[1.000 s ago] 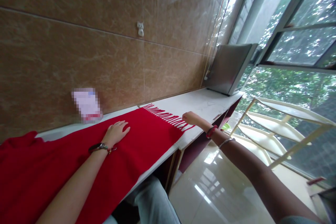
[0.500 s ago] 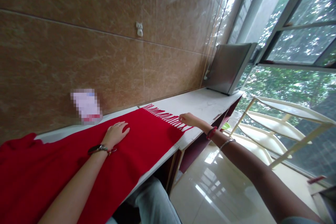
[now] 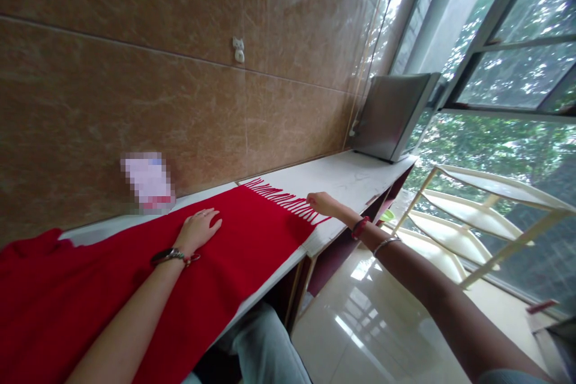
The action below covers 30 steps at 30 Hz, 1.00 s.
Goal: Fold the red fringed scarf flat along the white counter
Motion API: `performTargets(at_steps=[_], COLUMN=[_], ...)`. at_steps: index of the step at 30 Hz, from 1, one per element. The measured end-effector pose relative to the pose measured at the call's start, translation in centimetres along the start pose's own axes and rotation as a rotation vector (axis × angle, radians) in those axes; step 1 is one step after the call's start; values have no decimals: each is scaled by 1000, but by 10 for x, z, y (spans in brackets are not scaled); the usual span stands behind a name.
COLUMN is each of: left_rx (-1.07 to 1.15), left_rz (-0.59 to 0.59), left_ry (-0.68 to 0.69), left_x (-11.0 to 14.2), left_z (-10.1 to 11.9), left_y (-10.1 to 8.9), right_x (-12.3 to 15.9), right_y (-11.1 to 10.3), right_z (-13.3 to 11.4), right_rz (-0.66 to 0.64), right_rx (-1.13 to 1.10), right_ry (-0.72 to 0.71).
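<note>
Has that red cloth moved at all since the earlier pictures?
No, the red cloth still has its fringed end beside the same seam in the white counter.

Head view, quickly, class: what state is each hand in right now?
Left hand: open, resting on the red cloth.
Right hand: curled closed at the fringe; whether it holds strands cannot be told.

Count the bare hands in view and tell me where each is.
2. The left hand lies flat on the red scarf; the right hand is curled at the scarf's fringe. No others show.

room over white countertop (image 3: 335, 171), metal box (image 3: 390, 111) beyond
</note>
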<state>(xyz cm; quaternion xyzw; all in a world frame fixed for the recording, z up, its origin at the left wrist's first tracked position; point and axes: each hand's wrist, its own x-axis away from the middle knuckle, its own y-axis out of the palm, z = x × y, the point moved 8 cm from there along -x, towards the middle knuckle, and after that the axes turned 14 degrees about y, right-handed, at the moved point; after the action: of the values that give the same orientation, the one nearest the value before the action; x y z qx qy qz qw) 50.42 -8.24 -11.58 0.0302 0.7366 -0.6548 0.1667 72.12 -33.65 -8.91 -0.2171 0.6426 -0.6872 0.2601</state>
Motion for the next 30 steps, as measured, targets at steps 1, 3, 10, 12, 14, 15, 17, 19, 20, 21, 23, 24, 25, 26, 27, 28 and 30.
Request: performTargets(at_steps=[1, 3, 10, 12, 14, 15, 17, 19, 20, 21, 23, 24, 25, 26, 27, 28, 30], left_rx=[-2, -2, 47, 76, 99, 105, 110, 110, 109, 108, 105, 104, 103, 102, 101, 100, 100], left_rz=[0, -1, -91, -148, -194, -208, -226, -237, -242, -247, -253, -254, -253, -251, -249, -248, -254], left_ry=[0, 1, -31, -72, -107, -114, -112, -103, -102, -102, -104, -104, -102, -98, -95, -93, -93], left_x=[0, 0, 1, 1, 2, 2, 1, 1, 1, 1, 2, 2, 3, 3, 3, 3, 3], left_z=[0, 1, 1, -2, -5, -6, -7, -7, -7, -7, -7, -6, -6, -5, -4, -4, -3], left_y=[0, 0, 6, 11, 16, 18, 20, 22, 22, 22, 22, 21, 21, 21, 20, 20, 19], right_x=[-1, -4, -12, -11, -10, -10, -11, -13, -16, -19, -25, -28, -32, -35, -38, -41, -46], right_y=[3, 9, 2, -7, -11, -12, -7, 4, 11, 20, 35, 41, 45, 48, 49, 48, 43], right_z=[-5, -8, 26, 16, -8, -25, -60, -88, -96, -100, -97, -90, -80, -70, -61, -54, -52], right_rz=[-14, -39, 70, 145, 200, 219, 238, 214, 186, 153, 101, 85, 77, 71, 67, 65, 71], right_rx=[-3, 2, -27, -71, -111, -136, -192, -226, -228, -221, -202, -189, -174, -158, -141, -127, -109], right_ry=[-31, -50, 84, 41, -39, -103, -248, -364, -400, -415, -419, -403, -371, -334, -300, -274, -249])
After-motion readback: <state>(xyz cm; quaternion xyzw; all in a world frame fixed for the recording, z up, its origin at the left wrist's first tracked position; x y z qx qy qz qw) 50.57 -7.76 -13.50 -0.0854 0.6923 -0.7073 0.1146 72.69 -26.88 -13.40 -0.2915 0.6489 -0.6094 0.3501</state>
